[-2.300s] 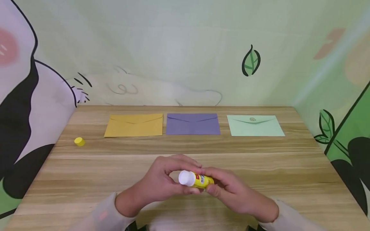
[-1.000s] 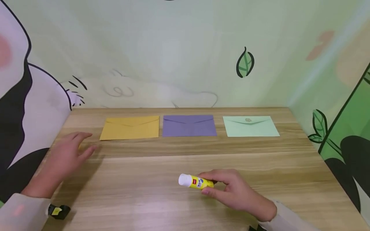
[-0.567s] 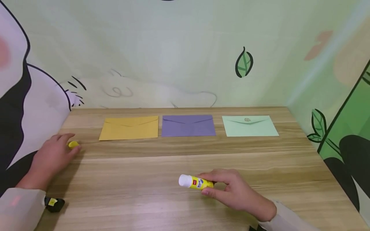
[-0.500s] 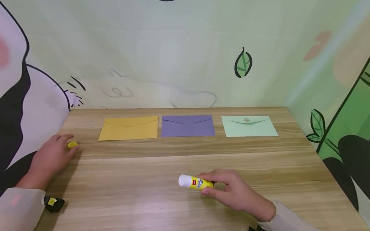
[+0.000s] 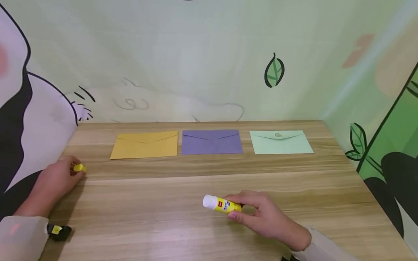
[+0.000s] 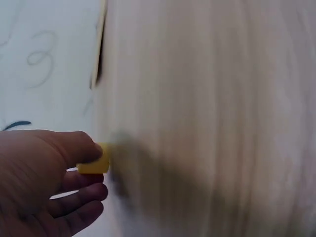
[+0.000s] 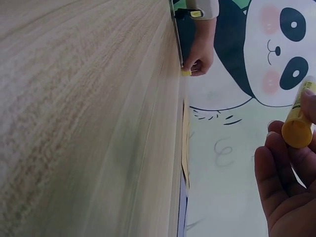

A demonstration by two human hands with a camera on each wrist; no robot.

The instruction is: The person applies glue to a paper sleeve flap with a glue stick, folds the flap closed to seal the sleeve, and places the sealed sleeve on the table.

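At the table's left side my left hand pinches a small yellow cap between thumb and fingers. The left wrist view shows the cap under the thumb, with the other fingers loosely bent below. In front of me my right hand holds a yellow glue stick by its base. Its white end points left. In the right wrist view the glue stick's yellow bottom faces the camera.
Along the back of the wooden table lie a yellow envelope, a purple envelope and a mint-green envelope, side by side. Behind them stands a printed backdrop with panda and leaf drawings.
My left hand has left the glue stick, reached to the cap at the left and closed its fingers on it. My right hand keeps holding the glue stick in nearly the same place.
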